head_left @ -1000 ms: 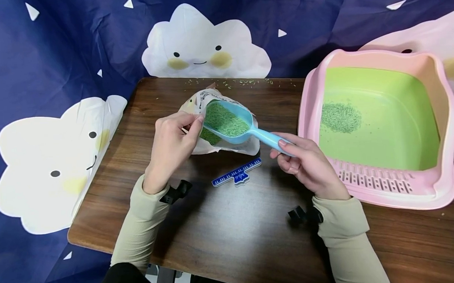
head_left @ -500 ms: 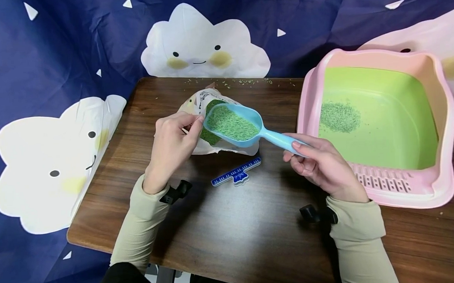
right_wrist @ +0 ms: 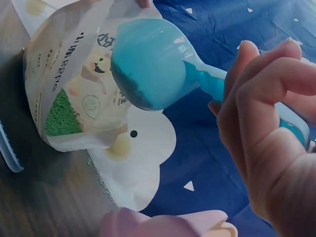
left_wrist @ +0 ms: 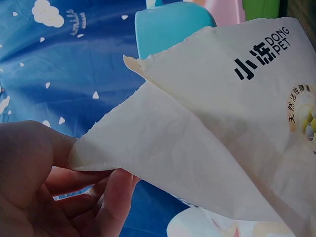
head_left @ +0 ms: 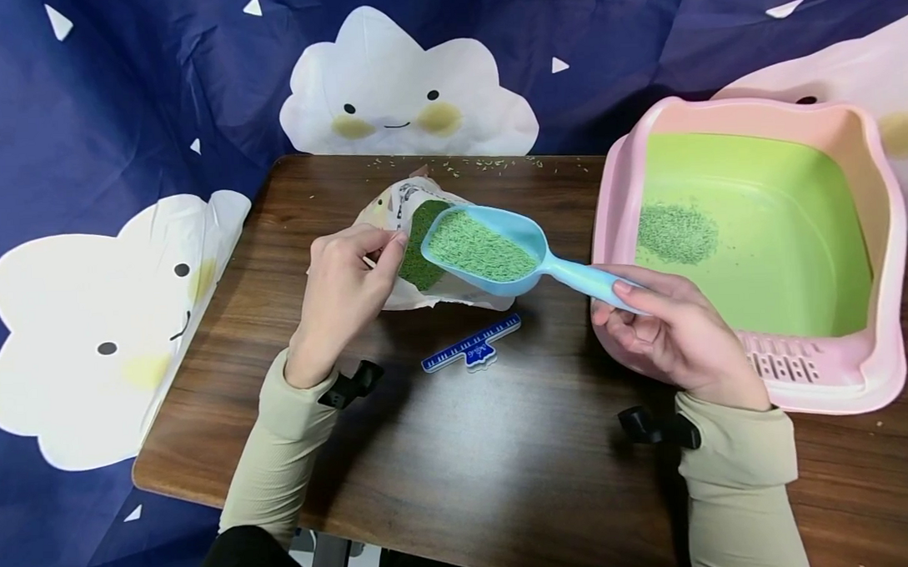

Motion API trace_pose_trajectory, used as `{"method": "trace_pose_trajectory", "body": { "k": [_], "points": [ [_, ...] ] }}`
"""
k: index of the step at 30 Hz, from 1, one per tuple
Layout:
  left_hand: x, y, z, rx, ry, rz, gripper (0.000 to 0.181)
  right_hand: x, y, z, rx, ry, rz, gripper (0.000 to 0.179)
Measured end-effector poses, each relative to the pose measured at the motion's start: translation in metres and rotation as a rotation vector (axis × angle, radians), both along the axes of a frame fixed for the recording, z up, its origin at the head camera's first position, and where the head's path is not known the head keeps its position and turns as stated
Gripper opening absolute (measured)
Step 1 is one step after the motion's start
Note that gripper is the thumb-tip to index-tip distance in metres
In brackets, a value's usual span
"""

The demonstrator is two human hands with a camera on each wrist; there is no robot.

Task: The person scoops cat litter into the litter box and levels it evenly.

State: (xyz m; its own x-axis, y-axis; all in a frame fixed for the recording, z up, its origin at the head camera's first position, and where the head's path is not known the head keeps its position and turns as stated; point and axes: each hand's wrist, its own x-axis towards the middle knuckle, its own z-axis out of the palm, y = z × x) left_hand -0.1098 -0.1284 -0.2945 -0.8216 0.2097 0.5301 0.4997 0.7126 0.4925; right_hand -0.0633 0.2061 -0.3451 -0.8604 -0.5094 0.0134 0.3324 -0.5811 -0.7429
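In the head view my right hand [head_left: 681, 326] grips the handle of a light blue scoop [head_left: 530, 227] heaped with green pellets [head_left: 483, 249]. The scoop is above the right side of an open white paper bag [head_left: 405, 298], and more pellets show inside the bag's mouth. My left hand [head_left: 352, 291] pinches the bag's torn edge between thumb and fingers, plain in the left wrist view, where the white bag [left_wrist: 163, 128] stretches away from the fingertips. From below, the right wrist view shows the underside of the scoop [right_wrist: 153, 64] beside the printed bag [right_wrist: 74, 74].
A pink litter box [head_left: 818, 396] with a green inside stands at the right, a small pile of pellets [head_left: 677, 232] on its floor. A blue clip [head_left: 471, 345] lies on the brown table [head_left: 505, 465] in front of the bag. Stray pellets [head_left: 491, 163] dot the back edge.
My right hand has moved right with the loaded scoop, drawing it away from the bag's mouth and uncovering more pellets there. The left hand has stayed in place on the bag.
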Motion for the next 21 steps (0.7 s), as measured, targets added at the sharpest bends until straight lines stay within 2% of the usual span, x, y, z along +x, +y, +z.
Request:
{"method": "trace_pose_trajectory", "body": {
  "k": [7, 12, 21],
  "points": [
    [-0.001, -0.001, 0.000, 0.022, 0.005, -0.005, 0.029, 0.004, 0.011, 0.005, -0.032, 0.053, 0.031, 0.041],
    [-0.001, -0.001, 0.000, 0.024, 0.000, -0.001, 0.028, 0.009, 0.020, 0.010, -0.068, 0.052, 0.050, 0.044],
    [-0.001, -0.001, 0.000, 0.016, -0.007, 0.003, 0.028, 0.018, 0.032, 0.018, 0.003, 0.068, -0.049, 0.045]
  ]
}}
